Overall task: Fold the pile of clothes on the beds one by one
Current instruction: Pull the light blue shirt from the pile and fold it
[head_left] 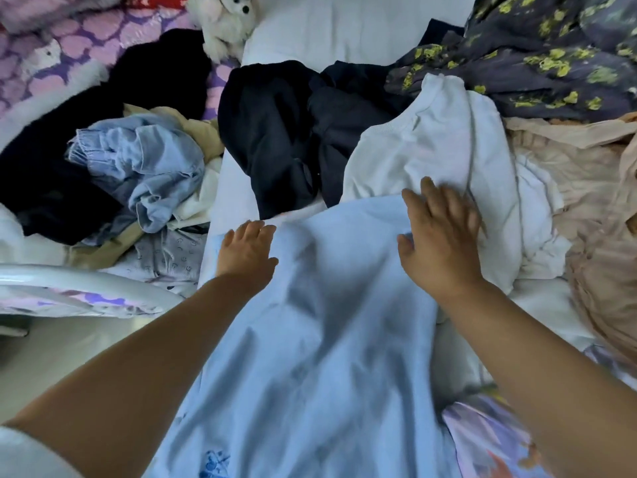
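The light blue garment (320,332) lies spread at centre, running toward six o'clock on the white bed (344,25). Both hands rest flat on it with fingers straight — left hand (246,248) at its ten o'clock corner, right hand (439,236) at one o'clock. Unfolded clothes surround it: white top (448,146), navy garment (275,132), floral fabric (551,53) — denim piece (148,167) at nine o'clock.

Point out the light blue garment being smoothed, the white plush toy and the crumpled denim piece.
light blue garment (327,322): head view, middle of the spread cloth.
white plush toy (224,22): head view, on its furry body.
crumpled denim piece (151,167): head view, on its bunched middle.
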A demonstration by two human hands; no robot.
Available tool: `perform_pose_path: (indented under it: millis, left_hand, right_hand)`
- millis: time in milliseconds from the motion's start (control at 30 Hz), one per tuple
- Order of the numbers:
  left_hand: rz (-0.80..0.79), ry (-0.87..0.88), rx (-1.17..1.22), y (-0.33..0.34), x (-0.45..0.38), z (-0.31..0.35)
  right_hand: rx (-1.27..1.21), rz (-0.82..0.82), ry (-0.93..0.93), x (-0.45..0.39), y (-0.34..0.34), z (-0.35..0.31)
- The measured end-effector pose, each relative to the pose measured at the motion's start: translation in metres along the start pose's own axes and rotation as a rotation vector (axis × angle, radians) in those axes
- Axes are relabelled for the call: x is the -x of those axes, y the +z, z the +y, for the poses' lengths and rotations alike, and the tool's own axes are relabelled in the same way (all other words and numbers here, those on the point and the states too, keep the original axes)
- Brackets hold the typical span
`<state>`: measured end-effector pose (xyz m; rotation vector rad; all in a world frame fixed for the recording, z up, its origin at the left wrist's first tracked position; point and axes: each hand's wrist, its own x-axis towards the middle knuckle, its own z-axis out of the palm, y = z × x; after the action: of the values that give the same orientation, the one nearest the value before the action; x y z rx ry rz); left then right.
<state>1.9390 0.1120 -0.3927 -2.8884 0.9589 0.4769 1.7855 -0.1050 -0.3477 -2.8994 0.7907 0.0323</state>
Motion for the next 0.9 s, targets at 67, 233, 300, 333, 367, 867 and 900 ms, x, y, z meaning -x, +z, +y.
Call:
perform_pose_path:
  millis: [67,233,300,333,367,867,900]
  left_hand:
    - [-0.128,-0.035,-0.096,0.010,-0.012,-0.021]
    - [-0.260,-0.079,-0.232,0.028,-0.039,-0.045]
    - [-0.240,-0.122,-0.229,0.026,-0.045,-0.050]
    - [-0.234,-0.136,-0.228,0.023,-0.045,-0.052]
    - [-0.219,-0.129,-0.236,0.020,-0.046,-0.055]
    - [0.355,-0.132,-0.113,-0.111,-0.054,-0.080]
    - [0.354,-0.105,-0.114,-0.119,-0.055,-0.083]
  right_hand:
    - [0.038,-0.020,0.012,-0.007,0.007,-0.002]
    - [0.093,-0.052,0.073,-0.019,0.014,0.006]
    - [0.123,-0.048,0.091,-0.021,0.012,0.005]
    - [0.130,-0.041,0.098,-0.022,0.010,0.005]
    - [0.131,-0.040,0.107,-0.022,0.007,0.003]
    - [0.059,0.291,0.173,-0.060,-0.068,-0.005]
    - [0.056,0.295,0.178,-0.062,-0.072,-0.004]
